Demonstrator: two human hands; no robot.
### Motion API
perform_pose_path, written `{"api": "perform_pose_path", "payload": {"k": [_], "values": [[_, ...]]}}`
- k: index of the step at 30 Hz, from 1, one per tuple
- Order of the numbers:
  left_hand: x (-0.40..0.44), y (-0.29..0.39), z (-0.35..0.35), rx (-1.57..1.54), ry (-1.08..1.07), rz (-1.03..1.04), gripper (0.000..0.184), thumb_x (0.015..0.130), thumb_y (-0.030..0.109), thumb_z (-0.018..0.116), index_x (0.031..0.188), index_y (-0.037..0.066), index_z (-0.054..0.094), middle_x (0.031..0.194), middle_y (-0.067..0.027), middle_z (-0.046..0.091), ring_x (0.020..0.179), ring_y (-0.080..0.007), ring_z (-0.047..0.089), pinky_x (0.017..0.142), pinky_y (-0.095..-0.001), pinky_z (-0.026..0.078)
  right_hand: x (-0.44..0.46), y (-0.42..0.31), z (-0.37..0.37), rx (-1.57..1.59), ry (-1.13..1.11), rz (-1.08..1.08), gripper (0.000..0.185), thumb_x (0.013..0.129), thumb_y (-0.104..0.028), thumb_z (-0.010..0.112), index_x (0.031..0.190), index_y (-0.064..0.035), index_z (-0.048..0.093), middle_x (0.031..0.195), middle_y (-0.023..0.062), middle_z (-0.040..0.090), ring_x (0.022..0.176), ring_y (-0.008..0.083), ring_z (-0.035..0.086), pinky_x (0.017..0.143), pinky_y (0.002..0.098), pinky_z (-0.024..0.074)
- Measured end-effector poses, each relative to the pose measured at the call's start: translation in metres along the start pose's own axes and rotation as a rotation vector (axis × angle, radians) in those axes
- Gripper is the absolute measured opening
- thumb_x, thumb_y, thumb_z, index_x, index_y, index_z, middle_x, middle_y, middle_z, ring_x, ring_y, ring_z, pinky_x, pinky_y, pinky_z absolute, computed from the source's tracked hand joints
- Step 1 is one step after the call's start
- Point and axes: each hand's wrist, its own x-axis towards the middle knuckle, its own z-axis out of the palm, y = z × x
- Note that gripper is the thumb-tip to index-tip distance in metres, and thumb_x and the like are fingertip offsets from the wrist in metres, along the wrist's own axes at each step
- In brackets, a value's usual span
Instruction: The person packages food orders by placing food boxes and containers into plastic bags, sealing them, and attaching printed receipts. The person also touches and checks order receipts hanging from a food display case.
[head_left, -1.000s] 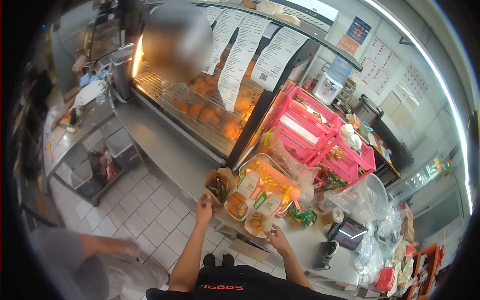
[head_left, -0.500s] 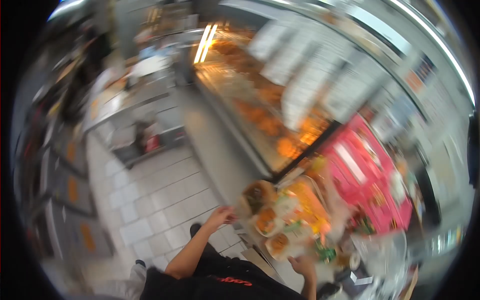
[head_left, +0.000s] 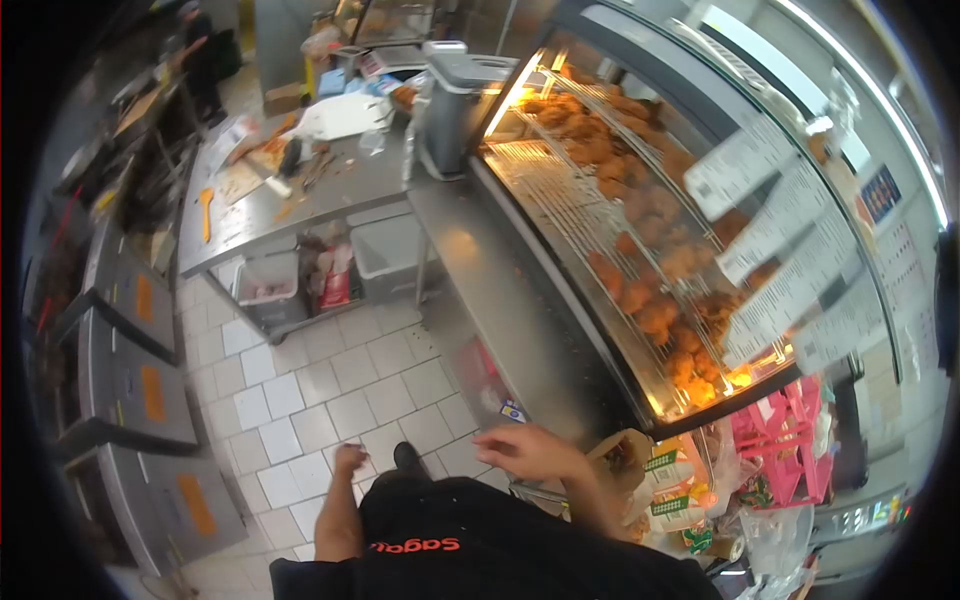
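My left hand (head_left: 350, 458) hangs over the tiled floor with its fingers loosely curled in, and I see nothing in it. My right hand (head_left: 515, 450) is held in front of my body beside the steel counter (head_left: 520, 310), fingers loosely stretched, with nothing visible in it. Right of that hand stands a brown paper bowl (head_left: 622, 452), partly hidden by my forearm. Beyond it are cartons with green-printed labels (head_left: 675, 510). Above the counter rises a lit glass warming cabinet (head_left: 640, 400) with fried chicken pieces (head_left: 655, 320) on wire racks.
A steel worktable (head_left: 330, 195) holds a white board, an orange utensil (head_left: 206, 210) and scraps; grey bins (head_left: 268, 290) sit beneath. Fridge-like steel units (head_left: 130, 395) line the left. Paper tickets (head_left: 790, 270) hang on the cabinet. A pink crate (head_left: 785, 440) stands right. A person (head_left: 200, 60) is far back.
My view has swung right-to-left, away from the food cartons. My right hand has left the cartons and come across my body; my left hand has moved down and left over the floor.
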Motion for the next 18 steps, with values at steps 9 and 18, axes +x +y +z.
{"api": "perform_pose_path", "payload": {"k": [9,18], "values": [[-0.044,-0.021,-0.157,-0.229,0.622,0.049,0.036,0.08,0.035,0.063,0.081,0.0,0.071,0.067,-0.0118,0.07,0.061,-0.0207,0.068,0.061,-0.0349,0.054,0.206,-0.076,0.047,-0.107,-0.493,-0.067,0.042,0.088,-0.029,0.068,0.12,-0.0015,0.063,0.105,0.0174,0.069,0.09,0.0259,0.07,0.079,0.0341,0.0538],[-0.061,-0.132,-0.111,-0.086,0.308,-0.259,0.054,0.09,0.052,0.045,0.072,0.007,0.069,0.073,-0.0142,0.068,0.072,-0.0276,0.067,0.072,-0.0423,0.052,0.372,-0.1,0.104,-0.426,-0.703,-0.541,0.045,0.089,-0.038,0.061,0.118,-0.0028,0.062,0.103,0.0174,0.068,0.095,0.0355,0.065,0.084,0.0412,0.0505]]}}
